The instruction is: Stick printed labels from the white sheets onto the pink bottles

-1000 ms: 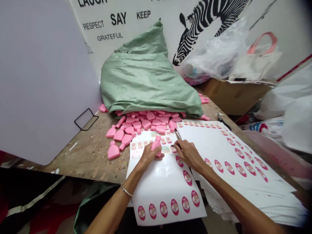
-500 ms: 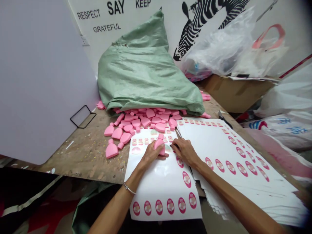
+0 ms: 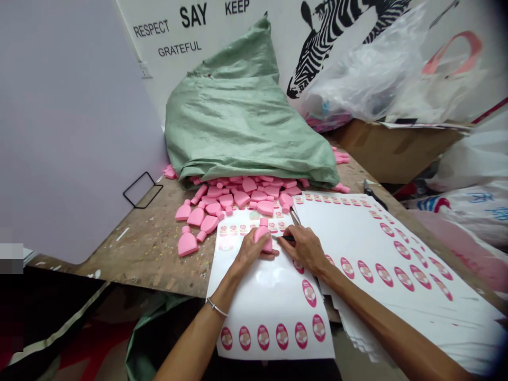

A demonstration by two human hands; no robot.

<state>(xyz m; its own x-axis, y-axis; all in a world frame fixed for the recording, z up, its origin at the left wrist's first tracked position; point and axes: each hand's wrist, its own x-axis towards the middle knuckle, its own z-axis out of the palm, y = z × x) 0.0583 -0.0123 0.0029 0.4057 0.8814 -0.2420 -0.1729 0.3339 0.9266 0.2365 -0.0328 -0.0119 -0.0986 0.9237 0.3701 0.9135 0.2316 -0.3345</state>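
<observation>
My left hand (image 3: 254, 248) is closed around a pink bottle-shaped piece (image 3: 262, 230), its narrow neck pointing away from me. Close on the right, my right hand (image 3: 304, 246) grips a slim black tool (image 3: 289, 238) whose thin tip reaches toward the piece's right side; the tool's exact kind is unclear. Beneath both hands lies a white sticker sheet (image 3: 273, 301) with oval pink labels along its right and lower edges and small labels near its top. More pink bottle-shaped pieces (image 3: 188, 244) lie loose just beyond and left of the sheet.
A big green sack (image 3: 242, 127) slumps over the pink pile at the back. Stacked sticker sheets (image 3: 337, 227) lie on the right, with a black-handled tool (image 3: 375, 194) beyond them. A black wire stand (image 3: 143, 190) and white panel (image 3: 71, 132) are on the left. A cardboard box (image 3: 389, 151) stands back right.
The view has shifted slightly, moving the scene a little to the right. The black tool in my right hand now shows more plainly, its tip by the pink piece. My left hand keeps its hold.
</observation>
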